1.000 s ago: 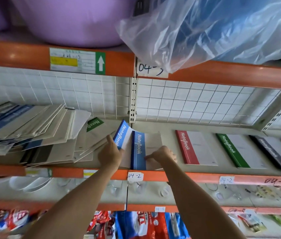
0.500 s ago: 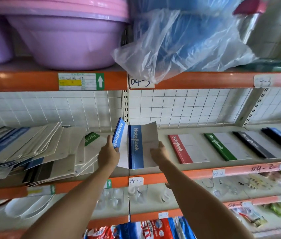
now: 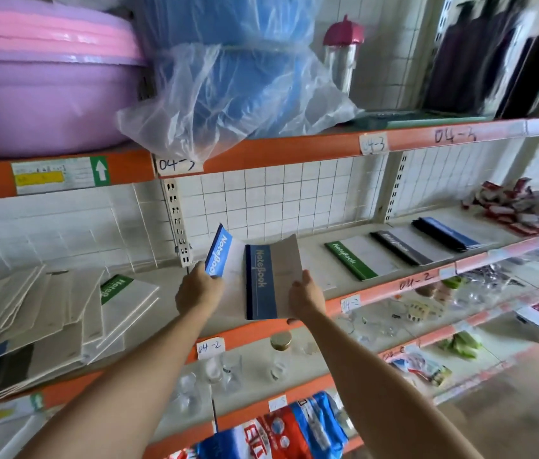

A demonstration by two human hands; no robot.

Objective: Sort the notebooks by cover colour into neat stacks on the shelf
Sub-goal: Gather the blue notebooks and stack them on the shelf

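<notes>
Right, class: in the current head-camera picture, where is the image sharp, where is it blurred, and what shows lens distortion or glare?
Head view: sharpest at the centre, where "NoteBook" reads on the dark blue notebook; the lower right corner smears into blur; the orange shelf rails bow, showing wide-angle distortion; glare sits on the plastic bag and the purple basin.

On the upper shelf sit stacked pink and purple plastic basins, a blue bundle in clear plastic wrap, and a steel flask with a pink cap. Lower down, possibly glass jars.
</notes>
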